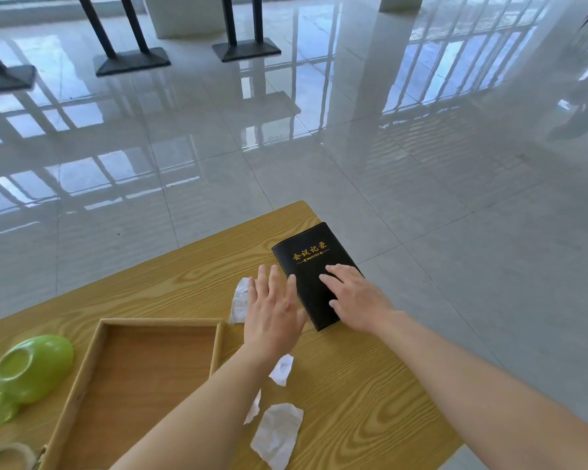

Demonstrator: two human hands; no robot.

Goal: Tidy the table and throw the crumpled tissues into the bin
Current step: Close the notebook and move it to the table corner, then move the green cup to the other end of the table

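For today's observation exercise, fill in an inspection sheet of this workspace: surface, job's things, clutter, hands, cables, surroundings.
Surface: wooden table, wood-grain top.
Job's things: three crumpled tissues, one far, one middle, one near; no bin in view.
Clutter: black notebook near the table's far corner; empty wooden tray; green bowl upside down.
Hands: left hand open, at the notebook's edge; right hand flat on the notebook.
Cables: nothing seen.
Surroundings: glossy tiled floor, black stand bases.

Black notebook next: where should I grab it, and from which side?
Take the black notebook by its right long edge, coming from the right. It lies flat, and that edge seems to overhang the table edge, probably leaving room for fingers underneath. The right hand already rests on it.
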